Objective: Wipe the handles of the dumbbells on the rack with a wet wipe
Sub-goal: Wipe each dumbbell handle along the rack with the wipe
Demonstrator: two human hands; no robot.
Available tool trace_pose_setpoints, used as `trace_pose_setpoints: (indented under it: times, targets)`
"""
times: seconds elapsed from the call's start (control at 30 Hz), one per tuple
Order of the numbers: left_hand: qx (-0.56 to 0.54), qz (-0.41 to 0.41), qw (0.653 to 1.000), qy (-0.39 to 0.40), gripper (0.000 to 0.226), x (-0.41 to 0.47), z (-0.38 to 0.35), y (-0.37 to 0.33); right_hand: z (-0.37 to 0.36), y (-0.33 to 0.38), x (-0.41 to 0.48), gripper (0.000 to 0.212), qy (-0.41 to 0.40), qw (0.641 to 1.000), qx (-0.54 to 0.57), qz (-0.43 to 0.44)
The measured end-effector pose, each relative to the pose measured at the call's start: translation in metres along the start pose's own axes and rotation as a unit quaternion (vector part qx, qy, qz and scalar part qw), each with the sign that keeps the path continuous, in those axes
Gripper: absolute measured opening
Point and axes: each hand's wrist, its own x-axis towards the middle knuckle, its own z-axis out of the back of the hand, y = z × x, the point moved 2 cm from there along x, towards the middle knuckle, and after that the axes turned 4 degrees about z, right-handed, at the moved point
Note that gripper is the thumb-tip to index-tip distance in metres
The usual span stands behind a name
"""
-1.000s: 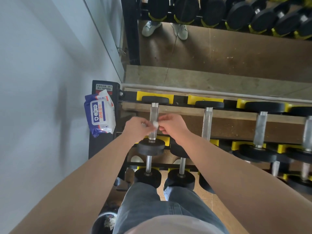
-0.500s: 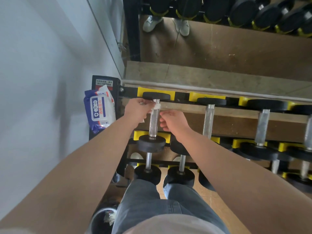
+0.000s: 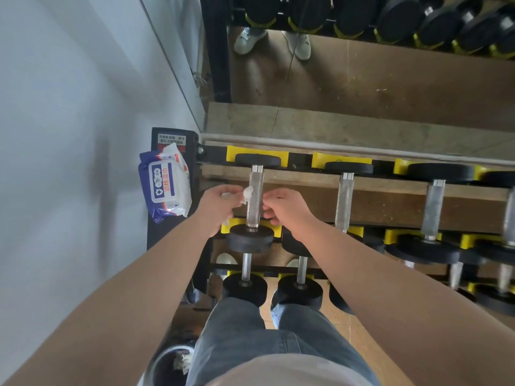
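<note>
Sliding back from the far end of the handle (image 3: 256,179) toward its middle with the left hand (image 3: 220,207), pinching the wet wipe (image 3: 247,194) against the handle's left side. Curling the right hand (image 3: 289,210) at the handle's right side; holding the wipe's other end or not, cannot tell. Working on the leftmost dumbbell (image 3: 250,240) of the rack (image 3: 299,158), lying on the top tier with its long axis running near to far. Leaving a pack of wipes (image 3: 165,188) propped at the rack's left end. Looking down on a dark bin (image 3: 163,369) at the near edge, holding crumpled white scraps, partly cut off. Hiding most of the wipe behind the fingers.
</note>
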Motion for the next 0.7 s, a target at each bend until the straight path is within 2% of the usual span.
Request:
trace_pose_setpoints:
  times: [0.1,0.2,0.3,0.37,0.43,0.53,0.6,0.7]
  targets:
    - [0.009,-0.003,1.000,0.001,0.010,0.006,-0.001,-0.007,0.001,-0.002,0.001,0.012,-0.007,1.000,0.019,-0.022]
    - [0.146,-0.015,0.988,0.043,0.015,0.001,-0.005,-0.004,0.003,-0.004,0.003,0.010,-0.009,0.999,0.024,-0.040]
    - [0.313,-0.024,0.948,0.049,0.014,0.001,-0.004,0.004,0.003,-0.007,0.002,0.007,0.003,0.999,0.013,-0.053]
    - [0.362,-0.013,0.930,0.056,0.012,0.002,-0.003,0.006,0.002,-0.009,0.002,0.006,0.015,0.998,0.002,-0.060]
    - [0.331,0.005,0.942,0.061,0.013,0.004,-0.003,0.002,0.002,-0.011,0.001,0.006,0.023,0.997,0.005,-0.068]
    - [0.193,0.002,0.980,0.043,0.021,0.011,-0.007,-0.015,0.004,-0.012,0.002,0.009,0.031,0.997,0.011,-0.070]
    - [0.110,-0.017,0.993,0.030,0.022,0.021,-0.010,-0.030,0.007,-0.010,0.003,0.011,0.030,0.997,0.011,-0.065]
    - [0.104,-0.045,0.993,0.021,0.013,0.030,-0.011,-0.040,0.011,-0.008,0.005,0.012,0.024,0.998,0.010,-0.061]
